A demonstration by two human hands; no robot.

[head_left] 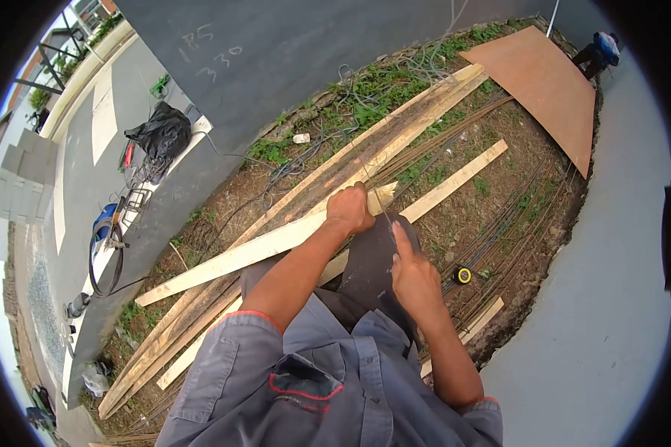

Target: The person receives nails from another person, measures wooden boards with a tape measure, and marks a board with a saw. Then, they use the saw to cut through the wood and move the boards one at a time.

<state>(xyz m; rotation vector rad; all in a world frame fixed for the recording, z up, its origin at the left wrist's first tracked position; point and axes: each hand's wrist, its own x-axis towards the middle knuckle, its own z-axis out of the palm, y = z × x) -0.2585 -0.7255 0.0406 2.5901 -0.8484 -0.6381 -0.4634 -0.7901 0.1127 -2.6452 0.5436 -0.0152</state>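
Observation:
My left hand (350, 208) is closed over a pale wooden plank (238, 258), pressing down close to its splintered right end. The plank lies slanted across my bent leg. In my right hand (416, 283) is a hand saw (388, 221), its thin blade seen nearly edge-on and crossing the plank just right of my left hand. The right index finger stretches forward along the saw, while the other fingers wrap around a handle mostly hidden by the hand. A yellow and black tape measure (462, 276) rests to the right of my right hand.
Long boards (395, 145) run along the ground beyond the plank. Thin steel rods (525, 216) lie on the right, near a plywood sheet (540, 89). A black plastic bag (160, 132) and coiled cable (106, 257) sit on the left ledge. Another person (602, 54) stands far right.

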